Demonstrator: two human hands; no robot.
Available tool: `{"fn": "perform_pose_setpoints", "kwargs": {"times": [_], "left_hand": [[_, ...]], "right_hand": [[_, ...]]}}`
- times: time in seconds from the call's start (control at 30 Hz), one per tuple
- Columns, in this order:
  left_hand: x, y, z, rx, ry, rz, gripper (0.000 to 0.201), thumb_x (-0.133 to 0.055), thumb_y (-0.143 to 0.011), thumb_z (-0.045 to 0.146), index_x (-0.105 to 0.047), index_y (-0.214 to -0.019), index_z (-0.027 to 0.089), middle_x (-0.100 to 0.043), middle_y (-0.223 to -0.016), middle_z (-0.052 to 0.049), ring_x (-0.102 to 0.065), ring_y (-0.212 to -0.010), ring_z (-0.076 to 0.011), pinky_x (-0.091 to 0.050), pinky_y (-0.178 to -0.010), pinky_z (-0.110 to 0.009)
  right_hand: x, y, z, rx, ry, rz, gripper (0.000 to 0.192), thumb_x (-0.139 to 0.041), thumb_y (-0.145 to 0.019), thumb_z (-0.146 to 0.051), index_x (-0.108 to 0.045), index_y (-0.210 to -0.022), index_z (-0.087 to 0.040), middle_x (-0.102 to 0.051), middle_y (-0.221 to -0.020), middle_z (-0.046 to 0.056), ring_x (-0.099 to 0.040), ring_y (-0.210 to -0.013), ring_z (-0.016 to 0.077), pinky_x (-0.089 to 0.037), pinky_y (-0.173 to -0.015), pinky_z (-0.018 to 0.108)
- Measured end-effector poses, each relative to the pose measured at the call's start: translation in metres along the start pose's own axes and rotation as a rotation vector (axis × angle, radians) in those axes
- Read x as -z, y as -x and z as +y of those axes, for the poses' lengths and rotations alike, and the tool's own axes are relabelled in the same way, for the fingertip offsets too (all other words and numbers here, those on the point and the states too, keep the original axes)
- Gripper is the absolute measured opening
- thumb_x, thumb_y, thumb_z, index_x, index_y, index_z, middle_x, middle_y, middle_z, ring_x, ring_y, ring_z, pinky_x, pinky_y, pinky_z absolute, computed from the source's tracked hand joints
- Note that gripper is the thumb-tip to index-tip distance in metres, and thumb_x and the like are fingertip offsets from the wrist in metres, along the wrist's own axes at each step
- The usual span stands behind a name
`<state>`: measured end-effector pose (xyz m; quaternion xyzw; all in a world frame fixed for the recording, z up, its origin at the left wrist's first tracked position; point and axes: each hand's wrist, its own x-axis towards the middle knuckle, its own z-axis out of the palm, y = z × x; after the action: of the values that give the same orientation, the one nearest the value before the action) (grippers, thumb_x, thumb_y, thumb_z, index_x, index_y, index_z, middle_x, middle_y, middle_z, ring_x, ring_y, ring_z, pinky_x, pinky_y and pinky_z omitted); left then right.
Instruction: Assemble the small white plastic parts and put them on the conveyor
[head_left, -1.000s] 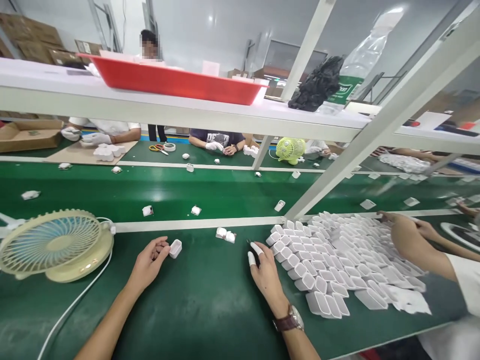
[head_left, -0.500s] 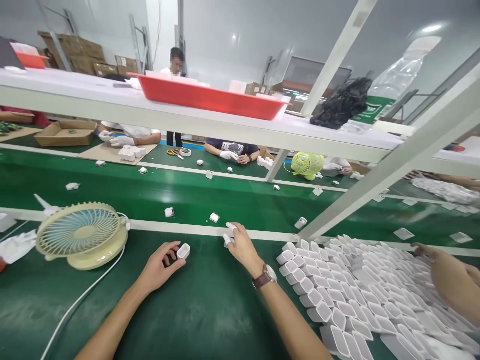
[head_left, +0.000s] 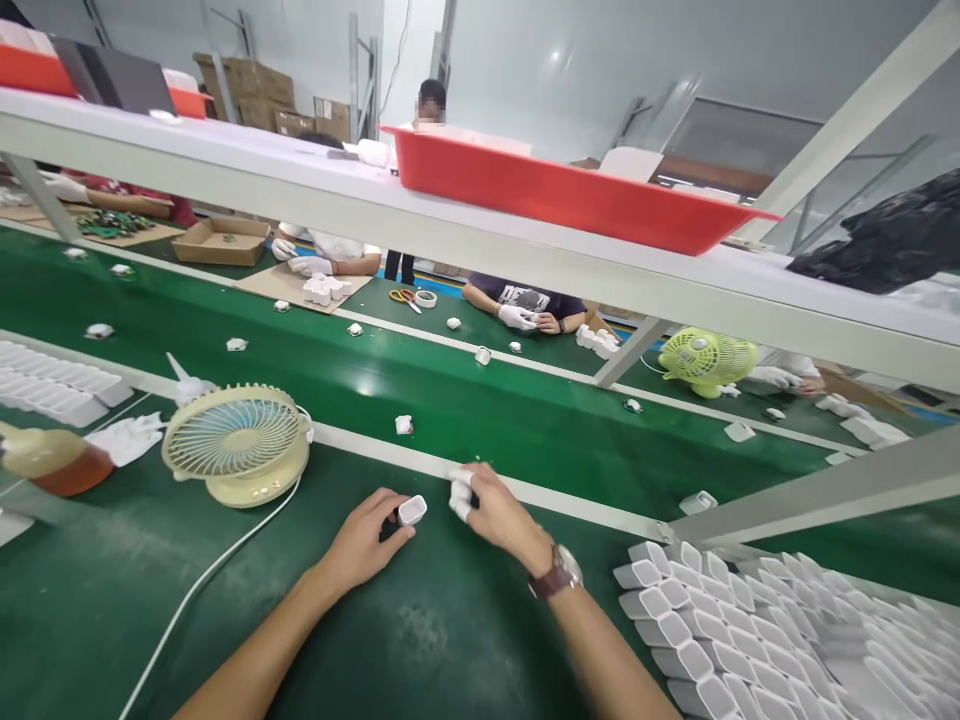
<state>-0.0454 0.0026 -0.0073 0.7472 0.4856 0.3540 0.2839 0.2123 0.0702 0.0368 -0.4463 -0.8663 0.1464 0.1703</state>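
Observation:
In my left hand a small white plastic case is gripped at its side, its open end facing up and toward the right. Just right of it, my right hand is at the pale edge strip of the green conveyor belt. White finger cots cover its curled fingertips; whatever lies between them is hidden. A small white part rests on the belt, ahead of my left hand. Many more white cases stand packed in rows on the bench at the right.
A cream fan with a trailing cord stands left, beside a bottle of amber liquid. Overhead runs a shelf with a red tray. A shelf post slants down at the right. Co-workers sit across the belt.
My view has turned left, so the scene sits further right. The small white part that lay beyond my right hand no longer shows. My left hand keeps the case.

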Motion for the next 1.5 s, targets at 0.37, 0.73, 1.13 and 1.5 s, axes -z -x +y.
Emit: {"fn": "perform_pose_setpoints", "kwargs": {"times": [0.37, 0.73, 1.13, 1.5], "left_hand": [[-0.003, 0.002, 0.009, -0.008, -0.052, 0.076, 0.059, -0.07, -0.09, 0.04, -0.051, -0.145, 0.029, -0.06, -0.135, -0.01, -0.059, -0.114, -0.0275, -0.054, -0.08, -0.036], [-0.005, -0.009, 0.016, 0.135, 0.075, -0.118, 0.056, -0.068, -0.09, 0.039, -0.054, -0.142, 0.025, -0.068, -0.107, -0.006, -0.055, -0.067, -0.014, -0.049, -0.061, -0.028], [-0.026, 0.002, 0.029, -0.05, -0.053, 0.002, 0.047, -0.071, -0.091, 0.039, -0.06, -0.135, 0.029, -0.069, -0.124, -0.009, -0.063, -0.11, -0.0272, -0.057, -0.089, -0.043], [-0.027, 0.006, 0.023, -0.168, 0.0, -0.012, 0.045, -0.062, -0.099, 0.034, -0.055, -0.143, 0.029, -0.06, -0.128, -0.01, -0.065, -0.114, -0.0238, -0.058, -0.097, -0.039]], "right_hand": [[-0.025, 0.091, -0.05, -0.13, -0.007, 0.239, 0.048, -0.074, -0.09, -0.034, -0.058, -0.133, -0.018, -0.065, -0.121, 0.016, -0.063, -0.114, 0.0341, -0.057, -0.097, 0.053], [-0.029, 0.1, -0.044, -0.103, -0.08, 0.354, 0.052, -0.053, -0.093, -0.006, -0.05, -0.142, -0.021, -0.066, -0.121, 0.012, -0.061, -0.114, 0.0307, -0.058, -0.097, 0.052], [-0.035, 0.097, -0.047, -0.154, -0.044, 0.402, 0.037, -0.056, -0.098, -0.017, -0.054, -0.134, -0.019, -0.066, -0.12, 0.015, -0.062, -0.115, 0.0328, -0.058, -0.095, 0.054], [-0.033, 0.095, -0.051, -0.15, -0.548, 0.495, 0.038, -0.053, -0.095, -0.017, -0.057, -0.132, -0.024, -0.061, -0.126, 0.012, -0.067, -0.11, 0.0222, -0.062, -0.094, 0.038]]}}
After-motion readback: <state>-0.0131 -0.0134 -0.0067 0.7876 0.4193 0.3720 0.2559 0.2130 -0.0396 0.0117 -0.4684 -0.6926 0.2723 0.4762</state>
